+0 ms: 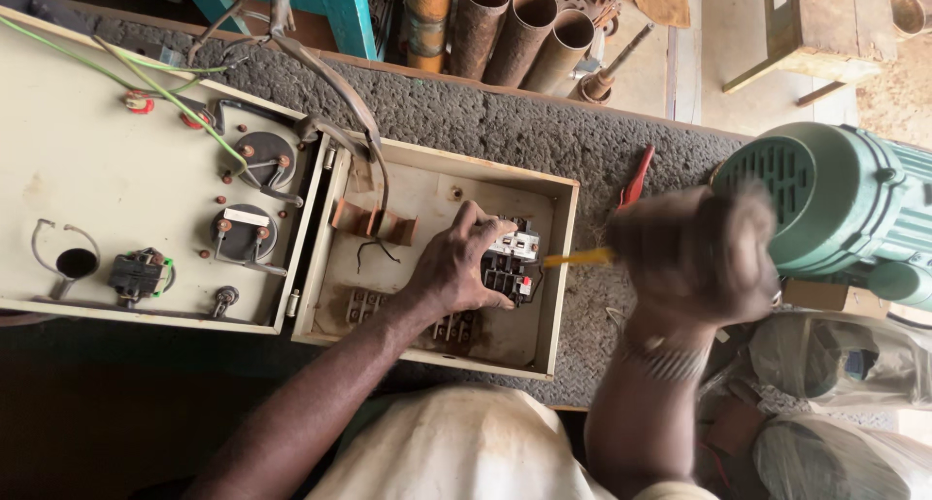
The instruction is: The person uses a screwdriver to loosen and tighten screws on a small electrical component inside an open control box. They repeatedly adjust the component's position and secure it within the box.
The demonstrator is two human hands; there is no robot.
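A person leans over a rough grey bench [544, 141]. On it lies an open, cream metal box [558, 267]. The box is shallow, with thin walls and a dusty floor. Its lid [116, 189] is swung open at 9 o'clock from the box and lies flat, showing round gauge backs and thin green wires [146, 83].

Inside the box, toward its right wall, sits a small black switch block [510, 267]. It is chunky and square, with a white top part, little screws and a tiny red spot at its lower right. It is the thing both hands are busy with.

The left hand [456, 267] rests on the left side of the block. The fingers are spread, and the pointing finger lies across the white top. The hand presses on the block but does not wrap around it.

The right hand [694, 257] is at 3 o'clock from the block, outside the box. It is blurry. It is closed in a fist around a tool with a yellow handle [578, 258]. The yellow part pokes out toward the block and crosses the box's right wall. I cannot tell if the tip touches the block.

A red-handled tool [636, 177] lies on the bench at 1 o'clock from the block. A big green motor [835, 209] sits further right, at 3 o'clock. Rusty pipes [505, 24] lie at 12 o'clock.
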